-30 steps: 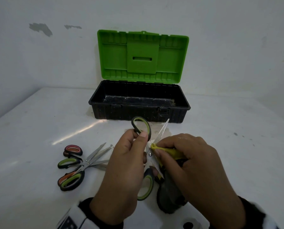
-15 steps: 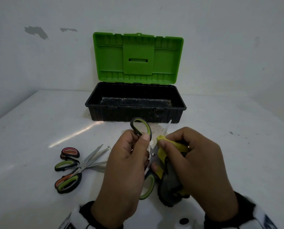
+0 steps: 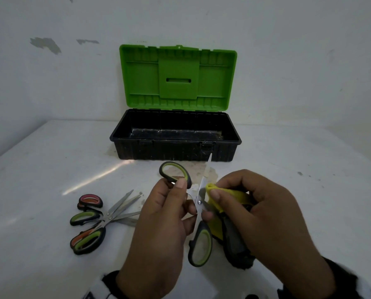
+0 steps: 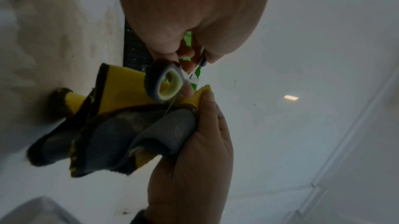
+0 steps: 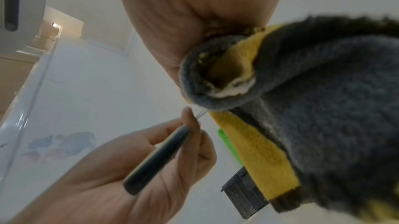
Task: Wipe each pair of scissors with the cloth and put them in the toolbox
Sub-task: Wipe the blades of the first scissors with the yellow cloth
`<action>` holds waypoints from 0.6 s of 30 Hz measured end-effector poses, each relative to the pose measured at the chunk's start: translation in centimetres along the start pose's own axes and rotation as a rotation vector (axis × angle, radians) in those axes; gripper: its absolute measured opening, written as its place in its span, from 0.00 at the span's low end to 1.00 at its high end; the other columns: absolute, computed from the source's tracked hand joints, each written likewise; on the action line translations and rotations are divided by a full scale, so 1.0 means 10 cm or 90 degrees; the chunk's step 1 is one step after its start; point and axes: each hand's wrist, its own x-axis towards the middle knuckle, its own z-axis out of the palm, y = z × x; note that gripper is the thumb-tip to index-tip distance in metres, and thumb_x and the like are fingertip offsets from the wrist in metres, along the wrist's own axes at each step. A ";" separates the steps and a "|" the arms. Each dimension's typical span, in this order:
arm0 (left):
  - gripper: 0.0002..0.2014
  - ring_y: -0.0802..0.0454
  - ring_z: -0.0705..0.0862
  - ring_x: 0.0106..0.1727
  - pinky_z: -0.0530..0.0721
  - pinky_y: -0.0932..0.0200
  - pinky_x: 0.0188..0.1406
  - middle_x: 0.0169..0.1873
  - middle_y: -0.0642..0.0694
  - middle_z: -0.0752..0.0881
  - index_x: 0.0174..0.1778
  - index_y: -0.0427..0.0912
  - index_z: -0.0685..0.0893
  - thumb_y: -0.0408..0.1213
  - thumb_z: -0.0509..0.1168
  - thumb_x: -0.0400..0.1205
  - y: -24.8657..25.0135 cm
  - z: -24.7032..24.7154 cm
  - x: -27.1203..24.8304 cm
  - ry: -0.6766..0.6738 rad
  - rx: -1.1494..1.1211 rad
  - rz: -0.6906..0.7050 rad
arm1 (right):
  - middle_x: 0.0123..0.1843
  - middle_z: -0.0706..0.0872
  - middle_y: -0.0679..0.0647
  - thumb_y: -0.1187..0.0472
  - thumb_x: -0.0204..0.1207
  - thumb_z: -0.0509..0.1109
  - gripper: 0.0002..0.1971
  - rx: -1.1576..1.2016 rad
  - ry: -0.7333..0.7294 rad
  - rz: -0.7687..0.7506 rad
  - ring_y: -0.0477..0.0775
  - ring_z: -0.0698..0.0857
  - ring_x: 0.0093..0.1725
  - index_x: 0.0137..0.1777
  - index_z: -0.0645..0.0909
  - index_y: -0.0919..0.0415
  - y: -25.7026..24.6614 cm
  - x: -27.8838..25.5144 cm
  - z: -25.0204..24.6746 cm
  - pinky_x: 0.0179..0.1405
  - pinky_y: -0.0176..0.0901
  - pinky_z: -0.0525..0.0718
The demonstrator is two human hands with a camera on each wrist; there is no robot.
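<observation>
Near the table's front edge, both my hands work over one pair of scissors. My left hand pinches its upper handle loop, thumb curled on the rim; the other loop hangs down toward me. The scissors are spread open. One blade points up and away toward the toolbox; the second I cannot make out. My right hand has its fingers curled round a yellow-and-grey cloth, with a folded corner pressed against the blade just above the pivot.

Judgement: wiping is mid-way, and the next stroke should run along the blade's long axis, from pivot out to tip, away from me. The left hand must hold the handle steady. The edge could nick a fingertip if the cloth slips.

The toolbox sits straight ahead on the far side, green lid propped open. The black tray shows no scissors in the part I can see. Both hands are about equally near it, and the blade tip already aims that way.

Left of my hands lies a pile of other scissors, handles near, blades fanning right and away. They look unwiped.
</observation>
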 end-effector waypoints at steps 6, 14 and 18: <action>0.12 0.49 0.79 0.23 0.81 0.55 0.24 0.27 0.39 0.76 0.44 0.46 0.87 0.48 0.62 0.79 -0.05 0.07 -0.08 0.015 0.029 0.049 | 0.36 0.88 0.39 0.48 0.76 0.73 0.05 0.027 -0.063 0.012 0.43 0.87 0.38 0.41 0.81 0.44 -0.05 -0.04 0.14 0.37 0.40 0.86; 0.13 0.53 0.65 0.21 0.75 0.58 0.21 0.21 0.46 0.64 0.44 0.35 0.83 0.41 0.60 0.86 -0.07 0.07 -0.03 0.020 0.091 0.095 | 0.30 0.83 0.43 0.48 0.72 0.77 0.10 -0.023 0.048 0.054 0.37 0.82 0.39 0.35 0.80 0.48 0.01 0.23 0.09 0.32 0.21 0.75; 0.13 0.53 0.64 0.22 0.75 0.60 0.21 0.22 0.45 0.63 0.45 0.33 0.82 0.41 0.60 0.86 -0.05 0.04 0.02 -0.004 0.115 0.109 | 0.32 0.85 0.43 0.47 0.72 0.77 0.10 -0.010 0.045 0.071 0.39 0.83 0.39 0.36 0.81 0.48 0.07 0.28 0.05 0.33 0.22 0.76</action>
